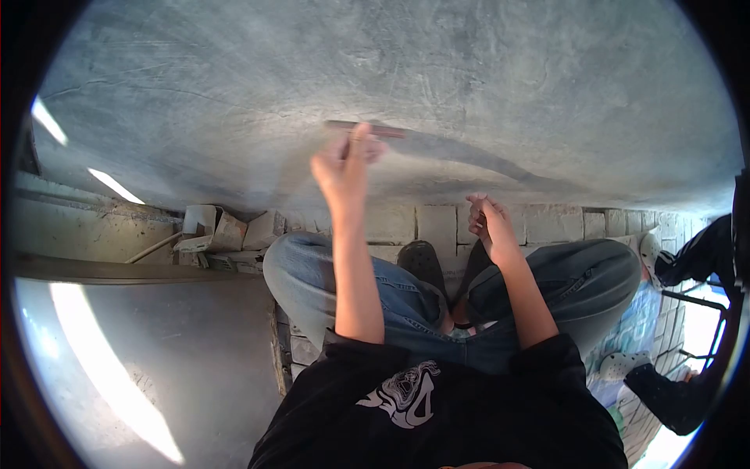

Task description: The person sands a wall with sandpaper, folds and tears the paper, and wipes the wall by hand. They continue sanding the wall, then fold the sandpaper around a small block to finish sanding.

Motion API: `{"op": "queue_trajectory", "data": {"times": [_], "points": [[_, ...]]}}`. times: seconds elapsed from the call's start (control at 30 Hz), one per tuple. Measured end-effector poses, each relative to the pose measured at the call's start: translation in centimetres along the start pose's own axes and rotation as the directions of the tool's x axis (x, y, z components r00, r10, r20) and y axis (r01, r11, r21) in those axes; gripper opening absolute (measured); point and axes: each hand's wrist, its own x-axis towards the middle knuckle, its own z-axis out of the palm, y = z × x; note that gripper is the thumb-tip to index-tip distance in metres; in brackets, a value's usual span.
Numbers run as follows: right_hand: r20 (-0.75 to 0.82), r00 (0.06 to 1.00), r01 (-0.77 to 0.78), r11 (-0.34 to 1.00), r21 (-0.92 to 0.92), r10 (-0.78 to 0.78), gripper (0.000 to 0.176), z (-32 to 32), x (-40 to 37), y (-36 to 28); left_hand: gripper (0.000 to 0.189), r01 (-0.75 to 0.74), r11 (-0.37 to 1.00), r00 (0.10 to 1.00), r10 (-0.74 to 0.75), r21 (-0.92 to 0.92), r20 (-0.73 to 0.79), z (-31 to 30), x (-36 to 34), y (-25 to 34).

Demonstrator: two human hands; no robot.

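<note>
Left fingers (360, 134) hold one brown strip (389, 131) near one wall (391, 62).

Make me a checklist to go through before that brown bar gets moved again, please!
1. Left hand holding the brown bar: ok.
2. Bar flat on the grey surface: cannot tell, it's blurred.
3. Right hand empty: cannot tell, its fingers are curled.
4. Grey surface one even shade: not ok, lighter and darker patches show.
5. Broken blocks away from the bar: ok, they're lower and further left.
</note>
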Motion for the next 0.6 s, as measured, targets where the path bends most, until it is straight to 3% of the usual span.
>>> {"op": "queue_trajectory", "data": {"times": [0.13,0.2,0.33,0.43,0.6], "points": [[0.013,1.0,-0.005,1.0,0.029,0.005,0.018,0.3,0.1,-0.2,0.029,0.075,0.995,0.997,-0.076,-0.059,-0.017,-0.4,0.3,-0.3],[0.044,0.999,-0.013,1.0,-0.003,0.013,0.018,0.8,0.3,0.0,0.028,0.017,1.0,0.999,-0.018,0.025,0.041,0.3,-0.4,-1.4],[0.085,0.996,-0.009,0.999,-0.039,0.012,0.018,1.4,0.7,0.7,0.025,0.038,0.976,0.98,-0.078,0.215,0.185,2.8,-2.6,-3.1],[0.079,0.995,0.065,0.989,-0.134,-0.054,0.015,1.0,0.7,1.4,0.024,0.076,0.993,0.965,-0.096,0.091,0.243,4.4,-3.5,-4.0],[0.047,0.995,0.101,0.921,-0.376,-0.089,0.016,0.9,1.0,2.1,0.023,-0.05,0.956,0.955,-0.039,0.288,0.295,3.6,-2.9,-3.3]]}}
